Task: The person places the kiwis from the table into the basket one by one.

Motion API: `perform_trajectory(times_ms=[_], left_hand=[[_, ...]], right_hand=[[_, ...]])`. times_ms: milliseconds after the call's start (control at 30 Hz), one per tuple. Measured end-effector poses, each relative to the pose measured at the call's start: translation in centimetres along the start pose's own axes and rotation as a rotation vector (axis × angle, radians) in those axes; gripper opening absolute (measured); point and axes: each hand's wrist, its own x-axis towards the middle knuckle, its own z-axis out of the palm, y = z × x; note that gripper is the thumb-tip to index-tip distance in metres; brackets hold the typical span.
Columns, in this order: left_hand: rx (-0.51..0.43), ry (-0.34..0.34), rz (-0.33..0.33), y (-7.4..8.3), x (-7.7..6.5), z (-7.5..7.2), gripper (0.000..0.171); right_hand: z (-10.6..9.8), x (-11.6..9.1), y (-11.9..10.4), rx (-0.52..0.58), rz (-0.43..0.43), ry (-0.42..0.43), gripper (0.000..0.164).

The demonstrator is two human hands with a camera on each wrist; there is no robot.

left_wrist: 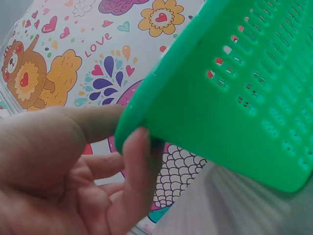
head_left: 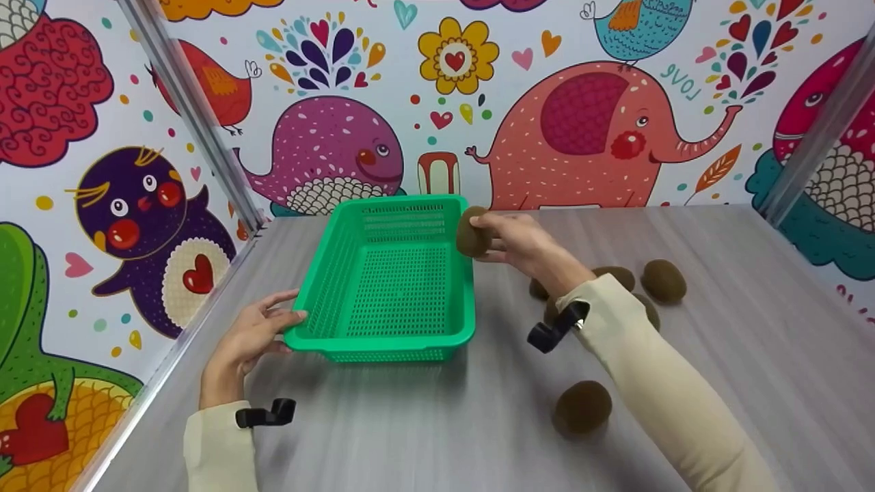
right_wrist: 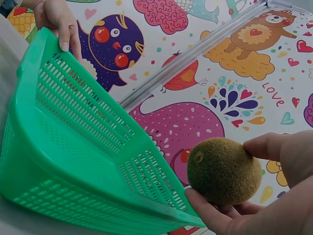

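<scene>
A green plastic basket with slotted sides stands on the table, nothing inside it. At its near left corner my left hand pinches the rim between thumb and fingers, as the left wrist view shows close up on the basket wall. My right hand holds a brown fuzzy kiwi by its fingertips, beside the basket's right rim near the far corner. In the right wrist view the kiwi sits between thumb and fingers, just above the rim.
Several more kiwis lie right of the basket, partly hidden by the right forearm; one kiwi is farther right. Another kiwi lies nearer the front. Printed cartoon walls enclose the grey table at the back and sides.
</scene>
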Motion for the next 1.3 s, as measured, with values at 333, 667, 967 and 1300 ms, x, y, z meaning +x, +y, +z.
perform_trajectory(times_ms=[333,667,967,1300], left_hand=[[-0.005,0.0,0.003,-0.1,0.1,-0.1,0.065],[-0.004,-0.007,0.014,-0.1,0.2,0.0,0.066],[-0.001,-0.004,0.006,0.0,0.1,-0.1,0.066],[-0.012,0.008,-0.001,-0.1,0.1,0.1,0.065]], right_hand=[[2.2,1.9,0.6,0.056,0.042,0.003,0.052],[4.7,3.7,1.0,0.114,0.062,-0.022,0.052],[5.9,5.5,1.0,0.171,0.077,0.033,0.055],[6.8,7.2,1.8,0.202,0.093,0.036,0.055]])
